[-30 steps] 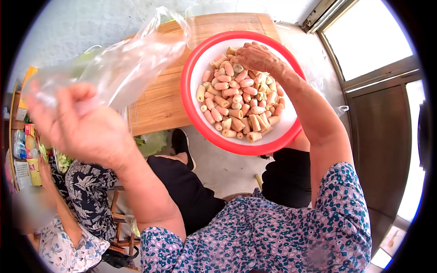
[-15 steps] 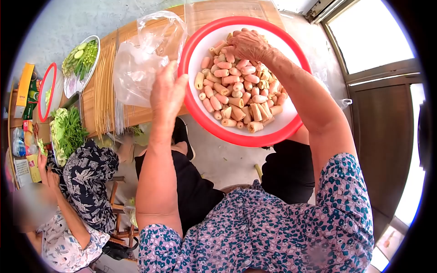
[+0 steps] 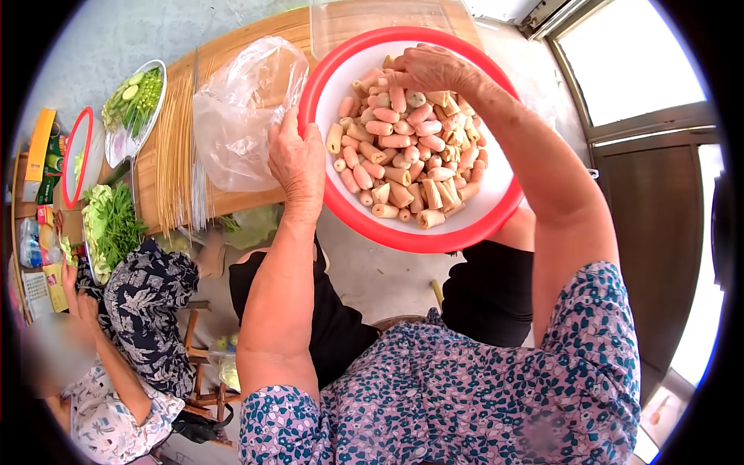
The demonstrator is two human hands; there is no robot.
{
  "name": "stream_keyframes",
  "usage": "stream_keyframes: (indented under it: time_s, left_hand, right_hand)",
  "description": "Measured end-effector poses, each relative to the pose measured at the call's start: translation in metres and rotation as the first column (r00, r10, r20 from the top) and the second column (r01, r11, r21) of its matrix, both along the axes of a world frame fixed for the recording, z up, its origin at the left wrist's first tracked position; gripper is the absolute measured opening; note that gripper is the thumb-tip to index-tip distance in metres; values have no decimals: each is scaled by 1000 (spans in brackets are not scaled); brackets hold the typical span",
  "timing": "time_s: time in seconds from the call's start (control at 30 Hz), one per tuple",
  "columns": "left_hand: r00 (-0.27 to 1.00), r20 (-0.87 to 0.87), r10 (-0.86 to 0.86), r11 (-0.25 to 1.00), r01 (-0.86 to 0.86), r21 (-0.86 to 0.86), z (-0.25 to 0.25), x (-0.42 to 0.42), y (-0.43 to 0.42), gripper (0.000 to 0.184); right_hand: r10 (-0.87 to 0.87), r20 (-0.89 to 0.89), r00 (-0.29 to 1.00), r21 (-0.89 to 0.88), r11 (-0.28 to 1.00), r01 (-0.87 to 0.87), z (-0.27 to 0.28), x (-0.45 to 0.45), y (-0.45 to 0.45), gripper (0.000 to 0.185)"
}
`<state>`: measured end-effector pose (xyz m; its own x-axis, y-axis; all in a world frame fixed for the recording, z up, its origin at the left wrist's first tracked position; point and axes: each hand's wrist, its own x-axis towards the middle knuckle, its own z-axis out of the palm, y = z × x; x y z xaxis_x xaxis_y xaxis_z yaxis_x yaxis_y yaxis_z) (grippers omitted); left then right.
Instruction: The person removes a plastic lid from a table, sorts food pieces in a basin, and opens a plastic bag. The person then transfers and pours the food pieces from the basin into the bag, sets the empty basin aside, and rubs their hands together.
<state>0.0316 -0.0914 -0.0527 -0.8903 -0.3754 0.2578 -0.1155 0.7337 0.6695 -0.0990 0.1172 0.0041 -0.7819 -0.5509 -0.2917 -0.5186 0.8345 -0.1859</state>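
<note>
A white basin with a red rim (image 3: 508, 221) holds a heap of short pink sausage pieces (image 3: 395, 141) and tan rolled pieces (image 3: 431, 218). At the back of the heap, my right hand (image 3: 434, 70) has its fingers curled down among the pieces; what lies under the fingertips is hidden. My left hand (image 3: 297, 159) is against the basin's left rim, its fingers stretched out and its thumb apart. Beside it, a clear plastic bag (image 3: 236, 147) lies crumpled on the wooden table (image 3: 294, 29), with no grip on it visible.
Thin skewers (image 3: 174, 147) lie left of the bag. Farther left are a plate of cut vegetables (image 3: 133, 151), leafy greens (image 3: 115, 229) and a red-rimmed container (image 3: 67, 167). Another person (image 3: 116, 411) sits at lower left. A clear tray (image 3: 341, 23) is behind the basin.
My left hand swung from the far left to the basin's left rim, and the bag it held up now lies on the table. My right hand shifted slightly within the heap.
</note>
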Motion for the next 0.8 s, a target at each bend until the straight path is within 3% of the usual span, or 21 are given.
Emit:
stream_keyframes:
  time_s: [0.07,0.13,0.17,0.27,0.33,0.43,0.47,0.53,0.57,0.67,0.73,0.8]
  left_hand:
    - [1000,-14,-6,1000,6,-1,1,-2,0,37]
    - [1000,-7,12,1000,-13,-24,2,0,-1,37]
    - [1000,-9,16,1000,-16,-19,2,0,-2,37]
    - [999,39,0,1000,0,-16,2,-2,-4,38]
    - [998,60,-32,999,33,-7,-1,-3,-5,39]
    - [996,86,-34,999,33,14,-1,-4,-7,39]
    - [996,85,-35,999,33,17,-2,-4,-7,39]
    - [992,110,-55,998,53,21,-2,-5,-9,41]
    - [993,108,-51,999,48,23,-4,-5,-10,41]
    - [992,71,-109,990,101,102,-9,-7,-16,43]
    - [990,93,-110,992,103,76,-9,-8,-16,42]
    - [988,89,-129,987,120,103,-6,-8,-17,42]
  right_hand:
    - [9,76,997,10,1000,-10,6,-4,11,71]
    - [83,-56,995,86,993,-77,18,11,20,81]
    - [37,-106,994,53,998,-32,17,18,24,89]
    - [44,-13,999,203,978,-40,60,43,22,87]
    - [28,-51,998,230,973,-16,65,61,29,85]
    - [186,-339,922,125,980,-152,64,85,49,76]
    - [187,-340,922,128,980,-151,65,89,54,76]
    - [-39,-87,995,5,999,39,69,93,59,81]
    - [-79,-54,995,-41,996,77,66,94,66,78]
    - [-50,-205,977,-63,997,38,65,107,73,84]
    - [-36,-248,968,-4,999,36,68,110,68,94]
    - [-48,-130,990,161,985,69,75,113,61,105]
